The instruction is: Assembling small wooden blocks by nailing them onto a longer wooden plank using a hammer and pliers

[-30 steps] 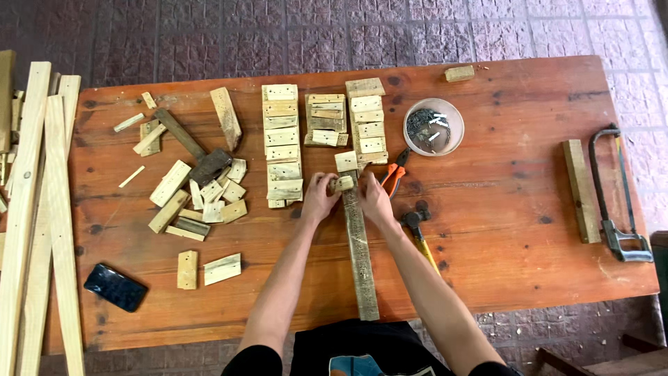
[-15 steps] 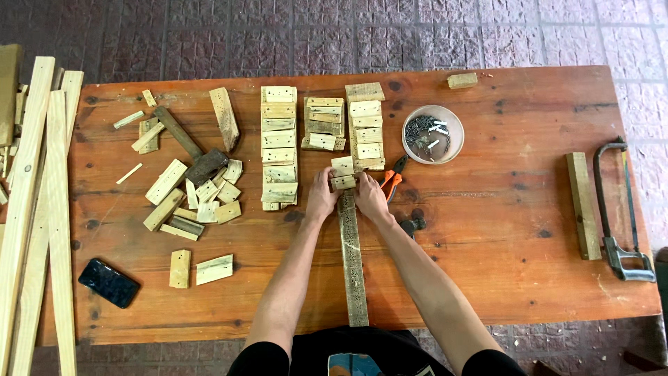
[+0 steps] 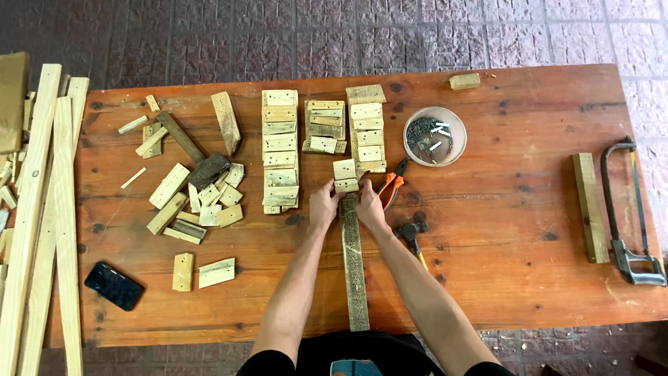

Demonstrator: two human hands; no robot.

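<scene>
So you've got both hands up at the far end of that long wooden strip (image 3: 353, 268), which lies flat down the middle of the worktop (image 3: 501, 278) and points straight back at you. Your left hand (image 3: 324, 206) is curled in on the left side of a small wood block (image 3: 346, 185) sitting on the strip's tip, fingers pinching it, and your right hand (image 3: 369, 205) is doing the same from the right, so the block is squeezed between the two. Another small block (image 3: 344, 169) sits right behind it, touching. Just to the right of your right hand are orange-handled pliers (image 3: 391, 186), and a hammer (image 3: 412, 235) lies near your right forearm. Ahead of your hands are three neat rows of cut blocks (image 3: 280, 150), with a bowl of nails (image 3: 435, 136) off to the right. A loose pile of offcuts (image 3: 198, 195) sits well to the left, a phone (image 3: 114, 285) near the left front corner, and a hacksaw (image 3: 630, 216) at the far right edge.
</scene>
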